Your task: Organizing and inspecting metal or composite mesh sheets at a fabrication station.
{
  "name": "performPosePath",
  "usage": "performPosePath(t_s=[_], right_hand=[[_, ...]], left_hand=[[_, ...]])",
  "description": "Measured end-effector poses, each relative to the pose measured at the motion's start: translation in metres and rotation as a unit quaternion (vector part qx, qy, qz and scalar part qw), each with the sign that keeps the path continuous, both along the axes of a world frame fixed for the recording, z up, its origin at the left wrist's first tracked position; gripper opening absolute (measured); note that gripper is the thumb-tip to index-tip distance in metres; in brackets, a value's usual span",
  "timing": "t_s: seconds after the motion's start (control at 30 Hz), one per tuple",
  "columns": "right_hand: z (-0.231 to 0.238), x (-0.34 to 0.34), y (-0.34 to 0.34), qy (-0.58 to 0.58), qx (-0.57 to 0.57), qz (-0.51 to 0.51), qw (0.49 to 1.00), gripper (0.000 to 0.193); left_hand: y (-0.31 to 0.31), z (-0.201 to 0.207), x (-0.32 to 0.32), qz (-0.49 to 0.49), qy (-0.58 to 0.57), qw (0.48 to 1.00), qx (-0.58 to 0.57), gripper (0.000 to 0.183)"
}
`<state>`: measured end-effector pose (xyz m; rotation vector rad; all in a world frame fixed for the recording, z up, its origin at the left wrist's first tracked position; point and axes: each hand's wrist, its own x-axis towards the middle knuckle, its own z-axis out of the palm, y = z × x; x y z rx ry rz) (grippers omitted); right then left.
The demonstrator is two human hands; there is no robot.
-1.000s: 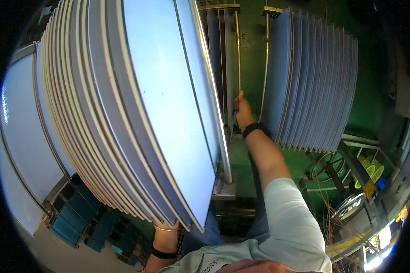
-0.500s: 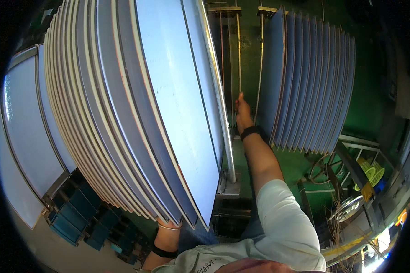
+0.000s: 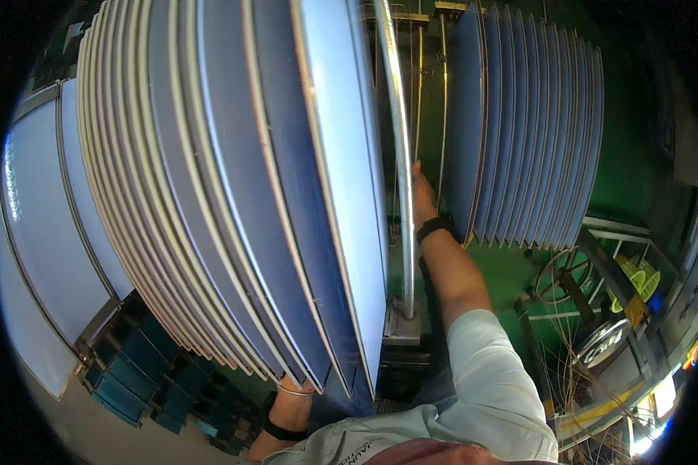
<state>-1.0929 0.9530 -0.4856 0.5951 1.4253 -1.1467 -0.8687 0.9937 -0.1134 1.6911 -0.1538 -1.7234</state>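
The first panel row [image 3: 225, 139] stands left of centre. The metal post [image 3: 406, 178] stands just beside it on the right. Farther right stands the second panel row [image 3: 531, 132]; two rods [image 3: 444, 101] lie between post and second row. The wheel [image 3: 569, 277] lies before the second row, left of the basket [image 3: 637, 283]. Framed boards [image 3: 35, 194] stand at far left.

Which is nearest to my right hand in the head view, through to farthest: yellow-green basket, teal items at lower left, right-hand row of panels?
From the right hand, as seen in the picture:
1. Right-hand row of panels: just to its right.
2. Yellow-green basket: farther off, lower right.
3. Teal items: far lower left.
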Motion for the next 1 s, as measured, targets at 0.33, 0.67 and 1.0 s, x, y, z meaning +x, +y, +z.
performPosePath(t_s=[0.33,0.67,1.0], right_hand=[[0.018,-0.013,-0.042,0.079,0.004,0.008,0.997,0.044],[0.025,-0.026,-0.014,0.086,-0.083,-0.018,0.993,0.051],[0.336,-0.014,0.077,-0.004,-0.139,0.097,0.986,0.066]], left_hand=[[-0.006,-0.002,-0.007,-0.012,-0.008,1.0,0.008,0.039],[-0.017,0.004,-0.011,-0.016,-0.004,1.0,-0.013,0.038],[-0.011,0.016,0.042,-0.022,0.073,0.997,0.001,0.031]])
